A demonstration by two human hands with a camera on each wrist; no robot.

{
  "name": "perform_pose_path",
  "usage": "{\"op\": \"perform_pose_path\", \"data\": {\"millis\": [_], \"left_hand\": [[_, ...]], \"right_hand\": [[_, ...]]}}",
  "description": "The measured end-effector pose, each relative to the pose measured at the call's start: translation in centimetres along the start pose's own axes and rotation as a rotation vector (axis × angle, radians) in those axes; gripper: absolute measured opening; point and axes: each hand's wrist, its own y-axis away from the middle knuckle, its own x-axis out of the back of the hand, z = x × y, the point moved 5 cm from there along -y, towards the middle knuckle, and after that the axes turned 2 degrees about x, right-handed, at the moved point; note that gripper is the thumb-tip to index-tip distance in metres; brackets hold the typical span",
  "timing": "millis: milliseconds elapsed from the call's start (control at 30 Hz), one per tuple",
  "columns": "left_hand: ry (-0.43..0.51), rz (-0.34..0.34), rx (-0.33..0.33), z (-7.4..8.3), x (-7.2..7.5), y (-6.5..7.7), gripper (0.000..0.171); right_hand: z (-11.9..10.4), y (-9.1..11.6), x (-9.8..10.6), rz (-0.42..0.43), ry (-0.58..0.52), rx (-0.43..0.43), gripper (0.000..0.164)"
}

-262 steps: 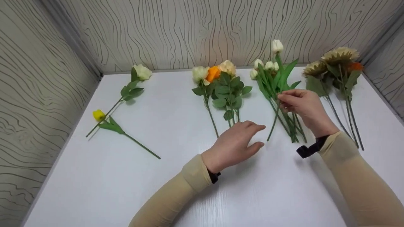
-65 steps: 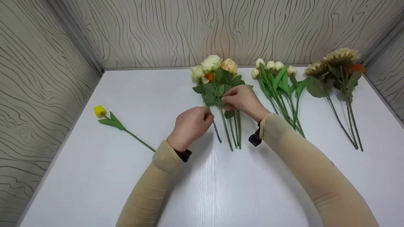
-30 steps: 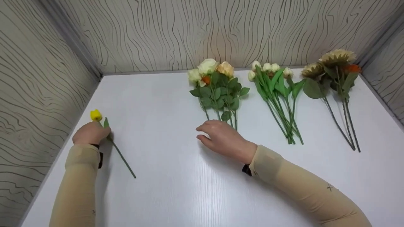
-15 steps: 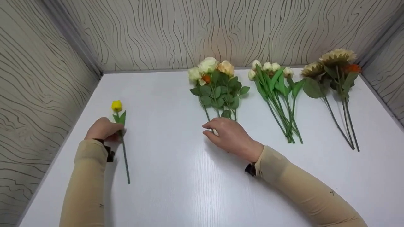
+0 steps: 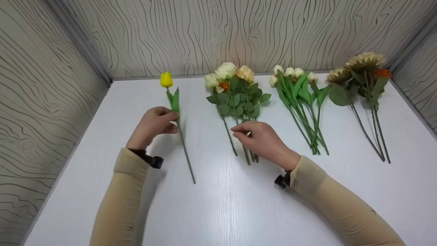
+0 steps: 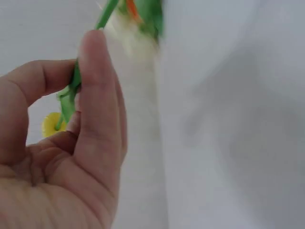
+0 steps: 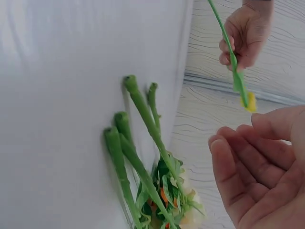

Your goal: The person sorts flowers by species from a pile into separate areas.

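Observation:
My left hand [image 5: 155, 123] pinches a yellow tulip [image 5: 166, 79] by its green stem just below the leaves. In the head view the bloom points to the back and the stem slants down to the right. The left wrist view shows the stem between thumb and fingers, with the yellow bloom [image 6: 51, 125] behind them. My right hand [image 5: 261, 140] hovers over the lower stems of the rose bunch [image 5: 235, 99], fingers bent loosely and holding nothing. From the right wrist, the thumb and fingers [image 7: 224, 164] stand apart beside the bunch's stem ends [image 7: 143, 107].
Right of the roses lies a bunch of white tulips [image 5: 300, 99]. Further right, large beige flowers and an orange one form another bunch [image 5: 367, 71]. All lie on a white table [image 5: 218, 205] against a wood-patterned wall [image 5: 191, 37].
A white rose joined the middle bunch from the left, and a tulip joined the white tulips. My left hand then took the yellow tulip, turned it upright and carried it right.

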Motion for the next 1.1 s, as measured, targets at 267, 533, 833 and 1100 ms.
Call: {"op": "perform_pose_path", "data": {"millis": [267,533,833,1100], "left_hand": [[0.215,-0.078,-0.276,5.4,-10.4,0.1,0.025],[0.282,-0.113,-0.385,7.0,-14.7,0.6,0.031],[0.271,-0.228,-0.382,6.8,-15.6,0.5,0.026],[0.250,-0.151,-0.439,7.0,-15.8,0.8,0.028]], "right_hand": [[1.5,1.1,1.5,-0.027,-0.260,-0.174,0.029],[2.2,1.7,1.4,-0.031,-0.333,-0.228,0.026],[2.0,1.7,2.2,0.014,-0.398,-0.256,0.030],[2.3,1.4,3.1,0.124,-0.471,-0.263,0.029]]}}
